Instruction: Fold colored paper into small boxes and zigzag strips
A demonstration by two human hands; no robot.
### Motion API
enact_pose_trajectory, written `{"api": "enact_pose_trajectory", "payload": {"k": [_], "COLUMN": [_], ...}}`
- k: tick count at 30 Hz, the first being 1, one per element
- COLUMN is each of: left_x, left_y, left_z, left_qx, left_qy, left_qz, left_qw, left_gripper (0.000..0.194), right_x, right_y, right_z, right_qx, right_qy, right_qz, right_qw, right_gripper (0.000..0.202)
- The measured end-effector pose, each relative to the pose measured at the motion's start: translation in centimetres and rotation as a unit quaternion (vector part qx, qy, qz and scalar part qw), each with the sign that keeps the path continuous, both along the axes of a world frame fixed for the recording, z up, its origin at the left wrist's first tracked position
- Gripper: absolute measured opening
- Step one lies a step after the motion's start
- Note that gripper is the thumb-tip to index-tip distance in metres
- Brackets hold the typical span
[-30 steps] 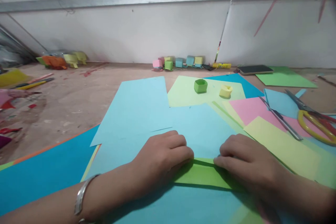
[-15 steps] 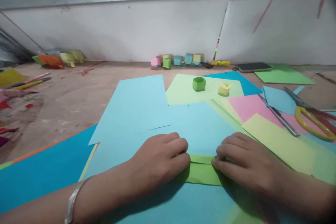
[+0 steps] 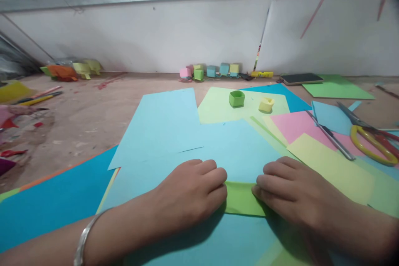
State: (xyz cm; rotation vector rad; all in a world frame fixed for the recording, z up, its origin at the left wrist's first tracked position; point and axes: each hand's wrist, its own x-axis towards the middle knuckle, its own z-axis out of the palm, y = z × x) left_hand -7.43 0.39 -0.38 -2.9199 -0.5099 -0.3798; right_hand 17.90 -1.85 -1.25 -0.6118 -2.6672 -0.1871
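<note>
A strip of green paper (image 3: 243, 200) lies across light blue sheets, its two ends covered by my hands. My left hand (image 3: 198, 189) is closed on the strip's left end, fingers curled and knuckles up. On the right end, my right hand (image 3: 289, 189) pinches the paper between thumb and fingers. The fingertips of both hands are partly hidden. Light blue paper (image 3: 218, 145) spreads beneath and beyond them. Farther off, a small green paper box (image 3: 237, 98) and a small yellow folded paper piece (image 3: 266, 104) stand on a pale green sheet (image 3: 212, 106).
To the right lie scissors (image 3: 370, 141) with yellow and red handles and a craft knife (image 3: 332, 137). A phone (image 3: 301, 79) rests near the wall. Several little paper cubes (image 3: 211, 71) line the wall beside a yellow glue stick (image 3: 262, 74). Pencils (image 3: 37, 99) lie at left.
The upper edge of the green strip, which showed a raised fold line between my hands, now looks flat and smooth. Both hands have barely shifted.
</note>
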Motion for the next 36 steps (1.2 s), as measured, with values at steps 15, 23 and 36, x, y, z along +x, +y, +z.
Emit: {"api": "enact_pose_trajectory", "payload": {"k": [15,23,36], "left_x": [0.7,0.6,0.8], "left_y": [-1.2,-1.1,-1.2], "left_z": [0.2,-0.3,0.0], "left_qx": [-0.019,-0.027,-0.049], "left_qy": [0.064,0.072,0.046], "left_qz": [0.030,0.041,0.049], "left_qw": [0.997,0.996,0.997], "left_gripper": [0.024,0.037,0.034], "right_x": [-0.9,-1.2,-1.8], "right_y": [-2.3,-4.0,-4.0], "right_z": [-0.1,-0.8,0.2], "right_qx": [0.066,0.102,0.109], "right_qy": [-0.068,-0.151,-0.084], "right_qz": [-0.102,-0.139,-0.124], "right_qw": [0.990,0.973,0.983], "right_gripper": [0.026,0.019,0.027]}}
